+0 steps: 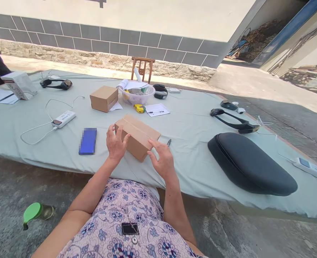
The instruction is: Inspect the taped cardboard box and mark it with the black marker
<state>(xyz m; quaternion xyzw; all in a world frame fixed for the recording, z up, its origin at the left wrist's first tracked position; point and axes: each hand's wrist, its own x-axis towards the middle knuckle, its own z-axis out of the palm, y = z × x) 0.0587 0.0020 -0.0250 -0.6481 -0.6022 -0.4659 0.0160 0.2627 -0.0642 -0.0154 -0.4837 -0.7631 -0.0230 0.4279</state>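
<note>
A closed brown cardboard box [137, 137] lies at an angle on the cloth-covered table in front of me. My left hand [116, 144] rests against its left end, fingers spread and thumb on the near side. At the right end, my right hand [162, 157] touches the box's edge with its fingertips, fingers apart. Just right of the box lies a dark pen [169, 142], partly hidden. A phone with a blue screen [88, 141] is to the left of my left hand.
Behind are a second cardboard box [104, 98], a plastic basket [137, 98], a yellow tape measure [139, 108] and paper [158, 110]. A black case [251, 163] and headset [235, 123] sit right. A power bank [63, 119] lies left; a person's dark sleeve shows far left.
</note>
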